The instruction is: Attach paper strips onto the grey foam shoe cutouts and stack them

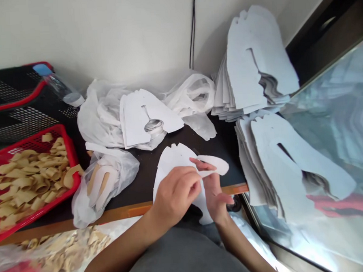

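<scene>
Near the table's front edge, my left hand [178,189] is closed in a pinch at the end of a white curved strip [218,163]. The strip's rounded end lies against the fingers of my right hand [215,191], whose thumb stands apart and whose fingers are stretched out. Below both hands lies a white foot-shaped sheet [172,159] with notches along its top edge, partly hidden by my left hand and wrist. A clear plastic bag [122,165] to the left holds similar white and tan U-shaped pieces [103,178].
A red basket [75,174] of curled tan pieces stands at left, before a black crate [19,120] and a bottle [60,87]. Stacks of cut white sheets [239,68] [273,147] rise at right beside a glass panel [328,104]. Behind are white plastic bags [98,112] and another sheet stack [134,114].
</scene>
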{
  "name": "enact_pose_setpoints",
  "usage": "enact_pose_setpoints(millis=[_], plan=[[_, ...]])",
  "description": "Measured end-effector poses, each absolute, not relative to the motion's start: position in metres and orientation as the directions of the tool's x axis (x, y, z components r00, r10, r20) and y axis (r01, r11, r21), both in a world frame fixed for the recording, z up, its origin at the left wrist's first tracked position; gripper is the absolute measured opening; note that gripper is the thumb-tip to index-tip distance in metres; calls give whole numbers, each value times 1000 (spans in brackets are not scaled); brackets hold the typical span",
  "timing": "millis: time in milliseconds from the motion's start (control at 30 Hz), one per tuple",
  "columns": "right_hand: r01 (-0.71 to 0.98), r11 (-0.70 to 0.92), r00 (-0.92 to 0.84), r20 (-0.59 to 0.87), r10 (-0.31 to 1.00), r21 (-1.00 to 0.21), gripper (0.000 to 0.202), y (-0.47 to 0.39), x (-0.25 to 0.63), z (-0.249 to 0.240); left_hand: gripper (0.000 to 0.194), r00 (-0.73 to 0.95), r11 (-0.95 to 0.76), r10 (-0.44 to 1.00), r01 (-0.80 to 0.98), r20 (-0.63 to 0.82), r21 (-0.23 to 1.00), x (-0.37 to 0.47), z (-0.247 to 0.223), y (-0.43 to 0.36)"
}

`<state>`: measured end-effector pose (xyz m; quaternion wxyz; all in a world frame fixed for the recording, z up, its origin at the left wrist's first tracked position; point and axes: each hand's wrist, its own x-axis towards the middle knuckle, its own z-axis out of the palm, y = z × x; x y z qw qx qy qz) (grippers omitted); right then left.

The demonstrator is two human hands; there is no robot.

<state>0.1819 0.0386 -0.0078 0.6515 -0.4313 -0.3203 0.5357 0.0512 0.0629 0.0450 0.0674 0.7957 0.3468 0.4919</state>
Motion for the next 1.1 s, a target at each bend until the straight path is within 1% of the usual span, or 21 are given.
enact_pose_setpoints(millis=[33, 67, 133, 167, 200, 233, 267, 333, 367, 400, 467, 567, 633, 700, 800, 867, 933, 1000, 1100], plan=[[-334, 57, 194, -10, 981, -941, 90, 37, 191, -14, 23, 217, -707, 669, 480, 711, 519, 50, 49, 63], [-237, 78, 176, 36, 984, -968, 83, 35, 200, -19, 21, 157, -652, 729, 456, 666, 606, 48, 54, 64], [-82, 112, 209, 92, 974, -990, 57, 34, 217, -23, 16, 52, -497, 857, 354, 513, 793, 43, 62, 65], [-46, 125, 247, 110, 963, -991, 45, 34, 223, -22, 13, 14, -408, 906, 293, 423, 864, 41, 65, 66], [-40, 142, 266, 127, 955, -989, 39, 35, 226, -19, 10, -10, -324, 942, 239, 336, 915, 39, 68, 67], [-63, 165, 263, 143, 954, -984, 38, 38, 227, -14, 9, -24, -252, 965, 198, 261, 947, 38, 69, 69], [-111, 184, 232, 155, 960, -977, 42, 40, 226, -8, 9, -30, -191, 979, 170, 199, 967, 37, 69, 70], [-228, 192, 133, 164, 977, -955, 49, 47, 218, 3, 13, -28, -108, 993, 135, 113, 985, 36, 67, 73], [-272, 175, 91, 155, 984, -946, 49, 51, 213, 8, 14, -25, -80, 996, 121, 84, 989, 36, 66, 74], [-295, 152, 71, 137, 988, -943, 45, 54, 208, 12, 16, -23, -58, 998, 109, 61, 992, 36, 64, 75], [-277, 109, 95, 86, 992, -955, 34, 61, 200, 17, 18, -34, -30, 999, 95, 33, 995, 34, 58, 76], [-180, 62, 152, 35, 988, -982, 23, 68, 197, 19, 22, -78, 18, 997, 62, -13, 998, 30, 48, 76], [-89, 32, 131, 20, 991, -996, 22, 73, 199, 18, 33, -102, 61, 993, 33, -58, 998, 27, 38, 74], [51, 8, 81, 12, 997, -999, 20, 79, 203, 14, 40, -127, 94, 988, 47, -87, 994, 24, 26, 72], [297, -1, -4, -2, 1000, -955, 17, 88, 204, 4, 40, -173, 93, 983, 195, -59, 976, 22, 4, 69], [412, -1, -29, -14, 999, -911, 15, 92, 202, -3, 38, -173, 68, 985, 319, -13, 945, 23, -8, 68], [476, -13, -29, -30, 999, -879, 15, 95, 199, -10, 35, -159, 52, 987, 417, 17, 908, 23, -17, 69], [512, -37, -15, -52, 999, -858, 15, 96, 197, -16, 34, -156, 59, 988, 460, 15, 886, 24, -21, 70], [524, -82, 11, -89, 996, -848, 16, 97, 196, -22, 34, -146, 117, 987, 386, -64, 915, 25, -22, 73]])
